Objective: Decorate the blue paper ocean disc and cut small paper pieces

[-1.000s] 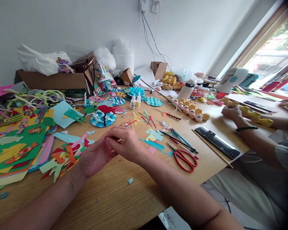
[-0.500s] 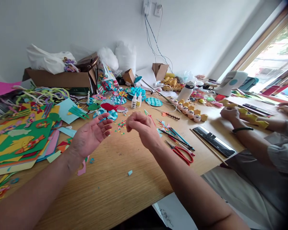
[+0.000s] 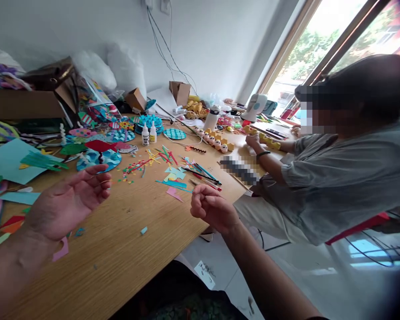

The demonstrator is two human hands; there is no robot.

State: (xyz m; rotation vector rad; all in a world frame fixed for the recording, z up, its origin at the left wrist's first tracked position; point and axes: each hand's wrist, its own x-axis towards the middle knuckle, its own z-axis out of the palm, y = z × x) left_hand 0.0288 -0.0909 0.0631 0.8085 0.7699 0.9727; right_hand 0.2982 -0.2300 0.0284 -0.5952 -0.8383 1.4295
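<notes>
My left hand (image 3: 75, 200) hovers over the table's left side, palm turned up, fingers loosely bent and apart, holding nothing. Just beyond its fingertips a red paper fish (image 3: 100, 145) stands on a blue wave-patterned disc (image 3: 115, 161). My right hand (image 3: 215, 207) is raised near the table's front edge with its fingers curled in and the thumb against them; no object shows in it. Behind it lie pencils (image 3: 206, 177) and blue paper scraps (image 3: 175, 173). A small light-blue scrap (image 3: 143, 230) lies on the wood between my hands.
Two glue bottles (image 3: 153, 133) stand further back, beside a blue scalloped disc (image 3: 174, 134). Yellow egg-carton pieces with small faces (image 3: 216, 141) line up to the right. A co-worker (image 3: 350, 169) sits at right, holding a yellow carton strip (image 3: 270, 141). A cardboard box (image 3: 23, 104) stands back left.
The view has swung right, bringing the co-worker into sight. My hands are further apart, with the right one now near the table's front edge. The left hand stays palm up.
</notes>
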